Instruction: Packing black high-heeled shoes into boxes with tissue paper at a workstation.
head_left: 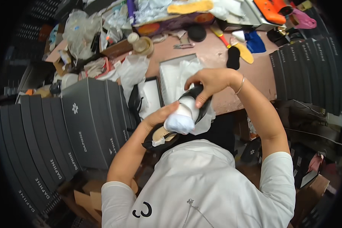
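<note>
Head view: beyond the fingertips an open shoe box [177, 62] is lying, while a black shoe [171, 131], angled toe-up toward it and stuffed with white tissue [180, 119], is being clasped by the left hand [157, 117] and right hand [209, 83].

I take the open box [177, 78] lined with white tissue as my landmark on the brown table [216, 57]. To its left lie dark box lids [83, 129] in an overlapping row. Beyond it sit scissors [183, 45] and a tape roll [143, 45]. To its right rest a yellow insole [246, 53], a black insole [233, 57] and a blue cloth [255, 41]. Farther right stand more dark boxes [307, 76]. At the far right corner lies an orange shoe [269, 10].
</note>
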Tool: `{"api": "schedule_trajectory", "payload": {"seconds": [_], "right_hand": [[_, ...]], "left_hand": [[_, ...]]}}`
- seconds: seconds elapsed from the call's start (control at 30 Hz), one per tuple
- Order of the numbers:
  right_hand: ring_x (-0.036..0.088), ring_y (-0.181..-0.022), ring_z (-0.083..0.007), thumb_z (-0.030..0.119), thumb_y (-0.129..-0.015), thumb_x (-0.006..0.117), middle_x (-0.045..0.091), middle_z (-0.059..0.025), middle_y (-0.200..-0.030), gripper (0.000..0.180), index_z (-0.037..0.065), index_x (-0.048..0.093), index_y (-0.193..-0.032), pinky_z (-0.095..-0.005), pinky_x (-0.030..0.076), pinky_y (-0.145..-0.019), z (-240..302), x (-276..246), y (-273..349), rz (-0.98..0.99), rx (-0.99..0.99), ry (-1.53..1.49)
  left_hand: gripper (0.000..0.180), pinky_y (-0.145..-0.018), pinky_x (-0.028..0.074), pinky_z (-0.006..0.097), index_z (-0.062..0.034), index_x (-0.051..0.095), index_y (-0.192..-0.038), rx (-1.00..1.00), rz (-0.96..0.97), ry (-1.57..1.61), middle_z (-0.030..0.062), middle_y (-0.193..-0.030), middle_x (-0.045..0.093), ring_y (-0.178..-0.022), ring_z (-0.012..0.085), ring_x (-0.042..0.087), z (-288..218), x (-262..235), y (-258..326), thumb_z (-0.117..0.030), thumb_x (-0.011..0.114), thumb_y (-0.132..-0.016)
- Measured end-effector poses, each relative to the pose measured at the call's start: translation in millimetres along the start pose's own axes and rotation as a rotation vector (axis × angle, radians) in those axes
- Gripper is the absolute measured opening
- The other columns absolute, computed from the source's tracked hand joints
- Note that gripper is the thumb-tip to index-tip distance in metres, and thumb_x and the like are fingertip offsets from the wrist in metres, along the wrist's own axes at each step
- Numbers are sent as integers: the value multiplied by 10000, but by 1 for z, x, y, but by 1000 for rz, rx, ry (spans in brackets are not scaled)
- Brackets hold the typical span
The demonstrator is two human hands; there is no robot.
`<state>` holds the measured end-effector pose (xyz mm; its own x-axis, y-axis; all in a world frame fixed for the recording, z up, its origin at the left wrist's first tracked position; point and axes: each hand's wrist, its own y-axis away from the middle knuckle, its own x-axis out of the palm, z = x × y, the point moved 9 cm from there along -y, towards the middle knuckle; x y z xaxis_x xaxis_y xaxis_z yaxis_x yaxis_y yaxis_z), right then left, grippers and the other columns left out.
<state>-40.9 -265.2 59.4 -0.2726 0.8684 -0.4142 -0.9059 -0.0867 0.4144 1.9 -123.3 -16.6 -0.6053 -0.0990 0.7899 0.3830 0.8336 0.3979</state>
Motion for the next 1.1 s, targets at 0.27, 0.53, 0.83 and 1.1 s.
{"api": "schedule_trajectory", "payload": {"seconds": [0.27,0.53,0.83,1.1], "right_hand": [[597,-970,-381,330,-809,702,583,-187,-1126,520,30,560,-1210,-387,484,-852,40,63,-29,-522,-101,53],[591,-938,-357,168,-729,741,547,-189,-1097,467,16,571,-1136,-411,481,-822,-4,67,-47,-354,-95,-152],[415,-1231,-432,216,-832,678,410,-233,-1372,606,30,426,-1351,-444,326,-1056,-51,33,-52,-907,147,239],[575,-904,-318,250,-740,733,586,-116,-935,348,55,580,-985,-414,451,-808,21,42,-64,-690,-56,299]], "left_hand": [[669,-833,535,369,-20,436,-1278,366,-474,361,144,-1118,588,-1013,237,619,11,-26,16,-587,249,-975],[602,-918,470,352,-41,410,-1314,473,-754,331,134,-1215,547,-1075,229,578,29,-60,17,-533,263,-1000],[619,-828,504,339,-60,485,-1226,468,-691,299,80,-1092,600,-983,197,603,0,-62,19,-595,314,-965],[669,-766,483,325,-69,483,-1221,502,-656,202,59,-1065,573,-916,173,568,-12,-27,23,-640,261,-953]]}}
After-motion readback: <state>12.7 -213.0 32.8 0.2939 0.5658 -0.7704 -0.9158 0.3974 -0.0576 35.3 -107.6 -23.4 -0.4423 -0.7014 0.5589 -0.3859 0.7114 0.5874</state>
